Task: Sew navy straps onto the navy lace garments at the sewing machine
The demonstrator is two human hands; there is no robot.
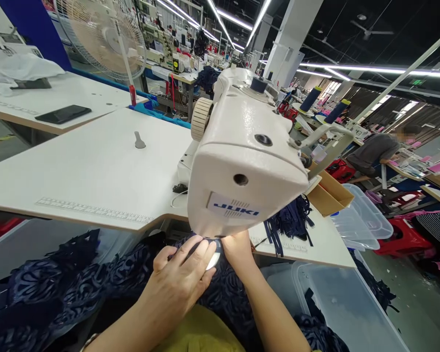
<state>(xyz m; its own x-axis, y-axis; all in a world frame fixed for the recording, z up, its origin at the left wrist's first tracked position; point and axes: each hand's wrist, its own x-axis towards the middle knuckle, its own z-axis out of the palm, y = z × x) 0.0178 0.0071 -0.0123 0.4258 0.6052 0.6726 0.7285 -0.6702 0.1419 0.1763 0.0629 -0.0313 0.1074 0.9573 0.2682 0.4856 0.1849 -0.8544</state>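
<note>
Observed: white table (91,166), sewing machine (242,132), navy cloth (225,289) just under its head. Noted at the cloth: left hand (185,274) with bent fingers pressing, right hand (239,252) with fingertips hidden; cannot tell either grip. Judged as guiding for stitching; calls next for even, flat pressure.

One JUKI machine (247,171) and one phone (63,114) show.
</note>
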